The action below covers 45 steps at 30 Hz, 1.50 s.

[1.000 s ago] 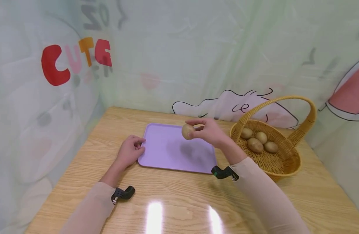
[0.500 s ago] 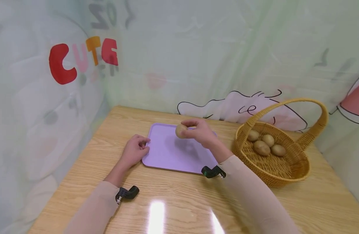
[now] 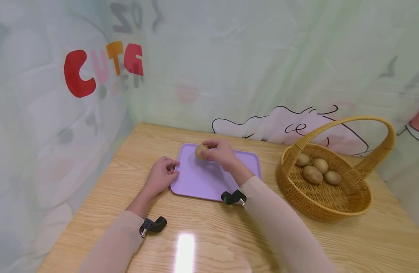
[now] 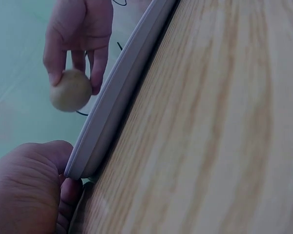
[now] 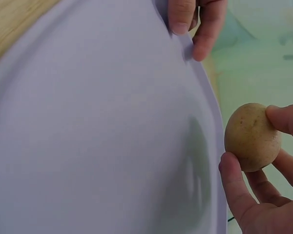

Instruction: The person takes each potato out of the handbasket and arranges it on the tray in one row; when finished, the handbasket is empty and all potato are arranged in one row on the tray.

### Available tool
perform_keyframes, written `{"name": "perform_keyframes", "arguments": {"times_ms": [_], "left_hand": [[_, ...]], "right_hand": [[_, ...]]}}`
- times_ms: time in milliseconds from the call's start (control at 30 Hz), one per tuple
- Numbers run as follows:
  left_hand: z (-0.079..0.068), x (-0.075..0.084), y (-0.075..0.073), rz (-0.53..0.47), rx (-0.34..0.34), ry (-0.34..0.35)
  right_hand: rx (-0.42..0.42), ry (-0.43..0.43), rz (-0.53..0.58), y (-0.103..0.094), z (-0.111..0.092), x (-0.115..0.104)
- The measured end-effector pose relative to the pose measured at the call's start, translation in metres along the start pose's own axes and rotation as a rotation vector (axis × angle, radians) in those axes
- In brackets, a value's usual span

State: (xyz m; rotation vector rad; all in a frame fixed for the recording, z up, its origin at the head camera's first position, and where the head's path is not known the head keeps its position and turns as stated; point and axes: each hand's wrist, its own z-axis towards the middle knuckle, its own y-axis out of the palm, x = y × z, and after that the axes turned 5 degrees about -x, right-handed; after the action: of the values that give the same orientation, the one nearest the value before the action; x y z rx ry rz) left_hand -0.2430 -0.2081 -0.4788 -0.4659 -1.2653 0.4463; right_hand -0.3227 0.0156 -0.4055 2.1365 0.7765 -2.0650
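Observation:
My right hand holds a round, pale brown potato between thumb and fingertips, above the back left part of a purple tray. The right wrist view shows a gap between this potato and the tray's surface. At the tray's left edge, my left hand pinches the rim. In the left wrist view the thumb lies at the rim, with curled fingers below it, partly hidden.
To the right of the tray stands a wicker basket with a tall arched handle; several potatoes lie inside it. Both stand on a wooden table. A printed cloth hangs behind and along the left side.
My right hand has carried the potato leftward and a little lower over the tray. My left hand has stayed at the tray's rim. The head view has shifted slightly.

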Motion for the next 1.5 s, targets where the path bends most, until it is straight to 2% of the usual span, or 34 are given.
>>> {"name": "perform_keyframes", "arguments": {"times_ms": [167,367,533,767,933,1100,1233,1500], "left_hand": [[0.002,0.003,0.001,-0.005,-0.006,-0.006],[0.002,0.008,-0.003,0.000,-0.011,-0.029],[0.002,0.005,-0.004,0.001,-0.002,-0.022],[0.002,0.001,-0.001,0.000,0.003,-0.018],[0.002,0.000,0.001,0.012,0.007,-0.005],[0.001,0.000,0.000,0.005,0.018,-0.010],[0.001,-0.002,0.002,-0.015,0.012,-0.023],[0.001,-0.003,0.004,-0.024,0.016,-0.025]], "right_hand": [[0.032,0.022,-0.046,0.011,0.010,0.000],[0.080,-0.003,-0.086,0.025,0.022,0.002],[0.139,-0.031,-0.201,0.038,0.029,0.003],[0.179,-0.056,-0.373,0.049,0.032,0.005],[0.166,-0.079,-0.396,0.046,0.031,0.007],[0.122,-0.116,-0.408,0.045,0.031,0.007],[0.118,-0.121,-0.417,0.046,0.029,0.009],[0.109,-0.128,-0.384,0.046,0.027,0.012]]}}
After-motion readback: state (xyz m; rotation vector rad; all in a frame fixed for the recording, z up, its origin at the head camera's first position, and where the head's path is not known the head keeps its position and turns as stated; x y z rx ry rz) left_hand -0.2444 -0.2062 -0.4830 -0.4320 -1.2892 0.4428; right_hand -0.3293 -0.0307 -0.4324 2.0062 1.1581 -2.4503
